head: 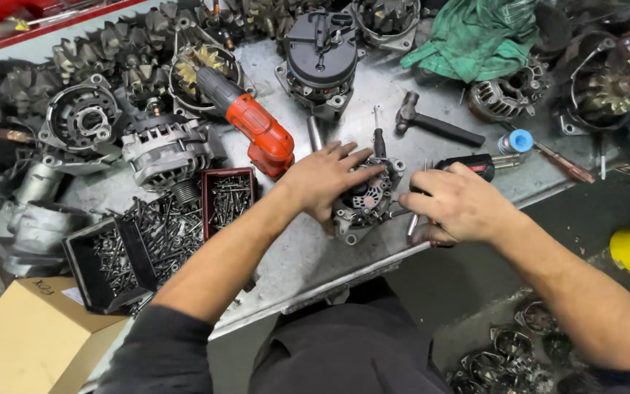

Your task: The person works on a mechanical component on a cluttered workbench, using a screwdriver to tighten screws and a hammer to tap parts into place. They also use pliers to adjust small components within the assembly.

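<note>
A: Item one, central piece?
B: Alternator end housing [364, 201], grey metal with a dark inner part, lay near the tabletop's [308, 252] front edge. Left hand [324, 179] rested on top of it, fingers spread and pressing rather than clenched.

A: Right hand?
B: Right hand [455, 204] sat just beside the housing at the front edge, fingers curled over a thin metal tool [411, 222]. Whether they actually gripped it could not be told.

A: Tools behind?
B: Screwdriver [378, 135] upright-looking just behind the housing; hammer [432, 124] beyond it; black-handled tool [475, 165] behind the right hand; orange power drill [253, 124] toward the left rear.

A: Fasteners?
B: Red tray of screws [229, 197] and black tray of screws [107, 263] by the left edge, loose screws between them.

A: Remainder?
B: Complete alternator [165, 149] left of the drill, black-capped alternator [321, 55] at the rear, green rag [475, 36] at the rear right, cardboard box [27, 339] off the front-left corner.
</note>
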